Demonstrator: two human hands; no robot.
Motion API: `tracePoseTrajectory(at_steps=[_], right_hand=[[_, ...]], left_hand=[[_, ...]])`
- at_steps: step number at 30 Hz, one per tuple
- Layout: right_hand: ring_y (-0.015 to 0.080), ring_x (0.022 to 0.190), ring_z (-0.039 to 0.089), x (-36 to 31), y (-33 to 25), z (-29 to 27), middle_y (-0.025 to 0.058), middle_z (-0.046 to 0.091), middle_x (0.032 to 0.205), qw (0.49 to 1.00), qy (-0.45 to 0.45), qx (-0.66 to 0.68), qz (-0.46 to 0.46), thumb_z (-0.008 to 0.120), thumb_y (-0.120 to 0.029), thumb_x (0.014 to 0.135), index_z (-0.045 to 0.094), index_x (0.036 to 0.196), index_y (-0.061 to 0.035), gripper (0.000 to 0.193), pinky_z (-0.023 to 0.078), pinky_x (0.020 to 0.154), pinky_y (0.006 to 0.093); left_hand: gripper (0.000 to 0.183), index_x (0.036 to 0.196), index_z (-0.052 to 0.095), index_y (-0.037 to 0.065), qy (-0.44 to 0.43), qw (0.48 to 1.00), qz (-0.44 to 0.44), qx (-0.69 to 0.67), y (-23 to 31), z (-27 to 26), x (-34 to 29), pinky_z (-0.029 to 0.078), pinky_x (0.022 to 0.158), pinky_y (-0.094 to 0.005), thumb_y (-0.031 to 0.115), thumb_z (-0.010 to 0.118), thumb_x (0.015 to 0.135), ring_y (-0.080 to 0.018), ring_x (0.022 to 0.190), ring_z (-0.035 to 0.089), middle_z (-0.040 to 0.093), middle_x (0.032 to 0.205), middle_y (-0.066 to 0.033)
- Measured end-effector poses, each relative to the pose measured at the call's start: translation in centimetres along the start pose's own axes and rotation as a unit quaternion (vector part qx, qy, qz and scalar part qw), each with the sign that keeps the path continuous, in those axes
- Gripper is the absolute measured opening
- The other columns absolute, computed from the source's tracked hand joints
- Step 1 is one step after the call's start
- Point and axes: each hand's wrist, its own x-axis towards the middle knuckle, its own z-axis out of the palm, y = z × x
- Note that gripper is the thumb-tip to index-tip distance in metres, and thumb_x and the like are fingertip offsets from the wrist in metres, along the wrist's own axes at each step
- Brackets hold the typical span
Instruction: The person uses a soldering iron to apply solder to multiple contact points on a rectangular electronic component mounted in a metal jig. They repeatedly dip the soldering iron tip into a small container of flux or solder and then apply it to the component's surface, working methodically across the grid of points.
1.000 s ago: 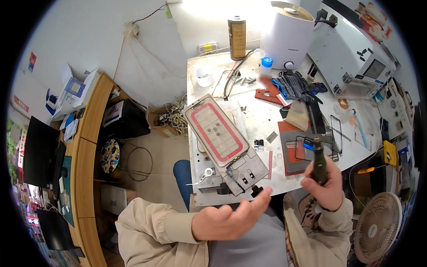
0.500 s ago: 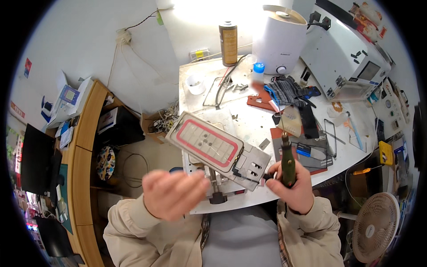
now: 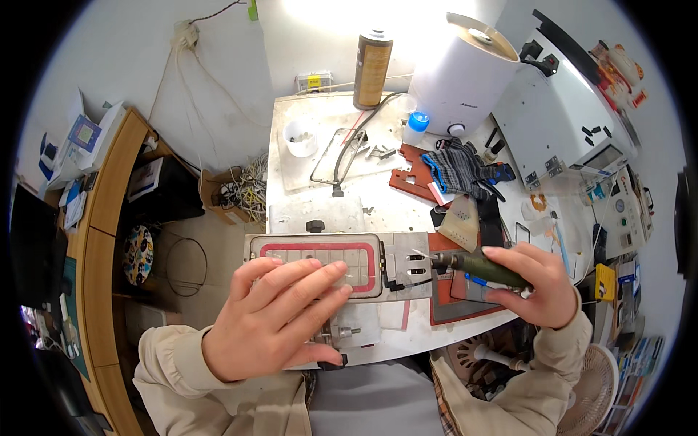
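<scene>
A metal plate fixture (image 3: pixel 406 243) with a pinkish-red rounded rectangular border (image 3: pixel 369 256) lies level across the front of the white table. My left hand (image 3: pixel 269 320) is over its left front part, fingers stretched out and covering part of the border; a metal screw clamp (image 3: pixel 342 331) is partly hidden below it. My right hand (image 3: pixel 545 285) grips a dark green pen-like rotary tool (image 3: pixel 491 269). The tool points left, its thin tip close above the right end of the fixture; whether it touches I cannot tell.
Behind the fixture stand a white cup (image 3: pixel 300 139), a spray can (image 3: pixel 372 71), a blue-capped bottle (image 3: pixel 416 129) and a white humidifier-like appliance (image 3: pixel 465 80). Grey gloves (image 3: pixel 458 166) and red-brown mats (image 3: pixel 411 174) lie at the right. A fan (image 3: pixel 596 385) stands beside me.
The fixture has turned from slanted to level. My left hand has come from a blur in front of it onto its left part. The tool has swung from pointing away to pointing left.
</scene>
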Motion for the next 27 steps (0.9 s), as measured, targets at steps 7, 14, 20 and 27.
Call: tracePoseTrajectory(at_steps=[7,14,20,27], right_hand=[[0.0201,0.061,0.063,1.8,-1.4,-2.9,0.0033,0.068,0.082,0.987,-0.041,-0.133,-0.082,0.086,-0.008,0.066,0.080,0.124,-0.0126,0.058,0.047,0.051,0.0331],[0.0152,0.060,0.060,2.9,-1.5,-2.9,-0.0004,0.067,0.081,0.976,-0.048,-0.177,-0.120,0.081,-0.009,0.064,0.082,0.122,-0.0151,0.058,0.047,0.050,0.0306],[0.0147,0.061,0.060,3.0,-1.5,-2.8,-0.0010,0.067,0.081,0.975,-0.048,-0.180,-0.120,0.081,-0.010,0.063,0.082,0.121,-0.0153,0.059,0.047,0.050,0.0303],[0.0145,0.061,0.061,3.0,-1.6,-2.7,-0.0013,0.067,0.081,0.975,-0.054,-0.181,-0.117,0.081,-0.010,0.064,0.082,0.121,-0.0164,0.058,0.047,0.050,0.0300]], left_hand=[[0.067,0.131,0.074,0.013,-0.006,1.000,0.000,-0.006,-0.2,0.7,0.5,0.037,0.110,-0.0450,0.069,0.057,0.097,-0.0240,0.126,0.061,0.066,0.146,-0.0050],[0.066,0.131,0.074,0.014,-0.013,1.000,0.000,-0.004,-0.3,1.0,0.5,0.033,0.112,-0.0452,0.069,0.055,0.100,-0.0232,0.126,0.061,0.070,0.141,-0.0028],[0.066,0.131,0.075,0.014,-0.013,1.000,-0.002,-0.009,-0.3,1.0,0.6,0.031,0.114,-0.0454,0.069,0.054,0.100,-0.0225,0.126,0.061,0.071,0.140,-0.0021],[0.066,0.130,0.075,0.015,-0.013,1.000,0.000,0.001,-0.3,1.1,0.5,0.030,0.115,-0.0467,0.070,0.054,0.100,-0.0222,0.126,0.061,0.071,0.141,-0.0015]])
